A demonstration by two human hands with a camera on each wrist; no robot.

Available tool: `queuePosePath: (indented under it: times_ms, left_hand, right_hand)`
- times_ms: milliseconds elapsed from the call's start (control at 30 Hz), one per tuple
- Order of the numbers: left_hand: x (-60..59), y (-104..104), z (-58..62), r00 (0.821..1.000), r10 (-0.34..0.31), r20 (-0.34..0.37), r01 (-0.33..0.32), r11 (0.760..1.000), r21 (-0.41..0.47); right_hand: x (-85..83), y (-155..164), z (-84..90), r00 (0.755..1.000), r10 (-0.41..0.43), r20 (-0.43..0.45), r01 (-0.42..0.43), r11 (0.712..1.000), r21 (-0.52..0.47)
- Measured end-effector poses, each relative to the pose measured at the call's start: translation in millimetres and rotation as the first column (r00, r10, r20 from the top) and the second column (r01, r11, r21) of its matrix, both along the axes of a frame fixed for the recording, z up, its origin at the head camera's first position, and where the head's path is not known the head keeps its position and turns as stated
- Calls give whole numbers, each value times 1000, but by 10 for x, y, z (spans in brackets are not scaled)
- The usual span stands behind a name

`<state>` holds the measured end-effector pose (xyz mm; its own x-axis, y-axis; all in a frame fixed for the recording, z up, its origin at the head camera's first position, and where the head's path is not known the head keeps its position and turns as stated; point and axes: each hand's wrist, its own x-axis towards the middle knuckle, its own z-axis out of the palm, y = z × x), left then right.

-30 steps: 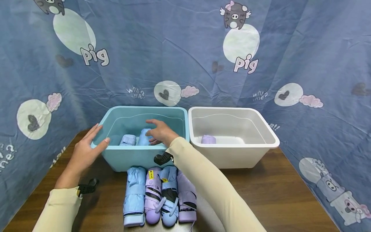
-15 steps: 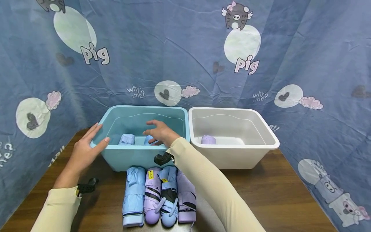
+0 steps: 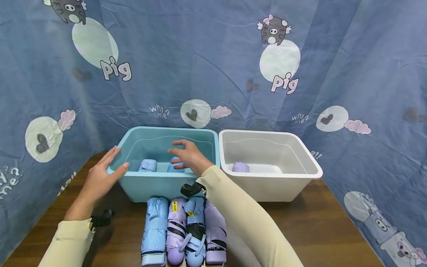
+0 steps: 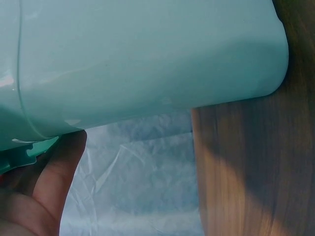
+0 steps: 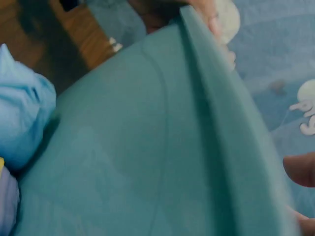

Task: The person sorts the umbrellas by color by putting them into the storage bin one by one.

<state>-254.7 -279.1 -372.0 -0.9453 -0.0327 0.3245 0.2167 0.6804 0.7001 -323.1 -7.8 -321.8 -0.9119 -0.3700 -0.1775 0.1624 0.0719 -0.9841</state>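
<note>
**Blue cloth, brown table, two tubs and folded umbrellas**

Blue printed cloth (image 3: 213,66) with pigs and hearts hangs behind and at both sides of a brown wooden table (image 3: 317,226). At the back edge of the table two plastic tubs stand side by side, just touching: a teal tub (image 3: 156,183) toward the back-left and a white tub (image 3: 270,185) toward the back-right.

In the teal tub lie folded light blue umbrellas: one (image 3: 148,165) near its left part, and one (image 3: 175,166) more to the middle, partly hidden by the right hand. The white tub holds one folded lilac umbrella (image 3: 240,167) near its left wall.

In front of the teal tub, toward the front edge of the table, four folded umbrellas (image 3: 185,231) lie close together in a row, blue and lilac in turn.

The left hand (image 3: 101,174) rests with straight fingers on the left corner of the teal tub's rim, the thumb against the outer wall; it grips nothing. The right hand (image 3: 188,155) is over the inside of the teal tub, fingers spread and relaxed, just above the middle blue umbrella; it holds nothing, and I cannot tell if it touches the umbrella. Both arms wear cream sleeves.
</note>
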Motion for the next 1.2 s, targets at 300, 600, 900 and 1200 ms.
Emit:
queuePosePath:
  times_ms: [300, 600, 900, 1200]
  left_hand:
    - [-18, 3, -13, 1000, -1, 14, 0, 1000, 13]
    - [-18, 12, -12, 1000, 14, 22, -14, 1000, 0]
    - [-22, -15, -27, 1000, 5, 19, -5, 1000, 13]
    - [-27, 1, -34, 1000, -2, -2, 2, 1000, 2]
  right_hand:
    - [265, 307, 206, 998, 52, -36, -55, 995, -81]
    - [552, 656, 251, 992, 83, -96, -96, 985, -140]
    - [839, 899, 186, 982, 133, -132, -155, 971, -180]
    - [1109, 1203, 31, 983, 132, -127, -150, 978, -147]
